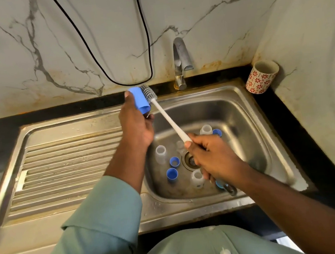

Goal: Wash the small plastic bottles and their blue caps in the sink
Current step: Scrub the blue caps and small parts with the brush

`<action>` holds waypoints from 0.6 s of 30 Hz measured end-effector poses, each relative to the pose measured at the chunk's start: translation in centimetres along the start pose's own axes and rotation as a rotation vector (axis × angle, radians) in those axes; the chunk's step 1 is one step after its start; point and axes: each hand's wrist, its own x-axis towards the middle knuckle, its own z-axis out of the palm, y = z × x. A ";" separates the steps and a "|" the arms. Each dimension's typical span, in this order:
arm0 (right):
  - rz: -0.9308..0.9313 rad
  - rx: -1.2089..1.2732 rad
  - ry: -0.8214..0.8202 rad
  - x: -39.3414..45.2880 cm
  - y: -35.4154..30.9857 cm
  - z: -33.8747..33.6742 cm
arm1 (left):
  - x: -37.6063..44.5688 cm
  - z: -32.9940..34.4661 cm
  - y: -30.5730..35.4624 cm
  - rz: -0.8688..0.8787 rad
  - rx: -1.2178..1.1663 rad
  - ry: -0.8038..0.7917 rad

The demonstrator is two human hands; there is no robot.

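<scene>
Seen from your head camera, your left hand [135, 122] is raised at 11 o'clock over the sink [243, 105], fingers curled round a blue cap [139, 99]. Your right hand [212, 159] grips the white handle of a bottle brush [161, 110], its bristles touching the cap's side. In the basin, clear small bottles [161, 153] and more blue caps [172, 174] lie around the drain [189, 161], with the tap [180, 62] at 12 o'clock.

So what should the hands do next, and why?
Probably push the brush into the blue cap. The left hand holds the cap up over the sink; the right hand grips the handle, and the bristles sit beside the cap, not inside.
</scene>
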 end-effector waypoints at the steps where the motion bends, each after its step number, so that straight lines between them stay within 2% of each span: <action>1: -0.005 -0.007 -0.008 0.0 0.0 0.0 | 0.1 0.3 0.5 0.007 -0.021 0.009; 3: -0.016 -0.050 -0.032 -0.7 0.3 0.0 | 0.5 0.4 1.8 0.050 -0.013 0.028; 6: -0.017 -0.067 -0.012 -0.8 0.2 0.0 | 0.3 0.2 1.0 0.153 0.183 -0.001; 8: -0.003 -0.047 0.014 -0.4 -0.2 0.0 | -0.2 0.3 0.3 0.147 0.225 0.020; 11: -0.029 -0.059 -0.013 -1.1 0.0 0.2 | 0.2 0.0 1.1 0.082 0.091 0.104; 15: -0.007 -0.006 0.041 -0.7 -0.5 0.2 | -0.3 0.1 -0.7 0.014 0.133 0.016; 18: -0.021 -0.050 -0.014 -1.0 -0.3 -0.5 | -0.1 -0.1 0.0 -0.044 -0.076 0.048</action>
